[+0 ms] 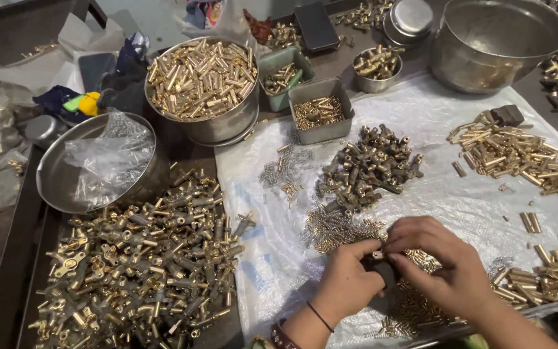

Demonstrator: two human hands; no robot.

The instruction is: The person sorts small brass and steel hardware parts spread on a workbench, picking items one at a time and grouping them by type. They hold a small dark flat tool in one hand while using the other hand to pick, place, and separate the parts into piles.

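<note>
Cluttered with brass parts from edge to edge, the desk (182,148) carries a white woven sheet (434,116) as the working surface.

Nearest to me, my left hand (347,284) and right hand (444,271) meet over the near edge of the sheet. Left fingers (364,248) are curled and pinching a small dark part (382,266); right fingers (400,244) are pressed together on top of it, thumb underneath. The part is mostly hidden between the hands; I can tell only that it is dark, small and blocky.

Small brass pins (334,229) lie scattered under and just beside the hands, with thin springs (282,169) farther left on the sheet.

Risk, in my judgement: the part is held above loose pins, so a slipped pinch would drop it among them, and a sweep of either wrist could push pins off the near edge.

Near left, a heap of brass valve bodies (143,265) sits off the sheet. Mid-sheet lies a darker fittings pile (369,165); to the right, brass tubes (518,155).

Farther off stand a steel bowl (53,174) with a plastic bag in it, a steel pot of brass rods (201,81), a grey tray (321,113) and a large empty steel basin (498,42).
</note>
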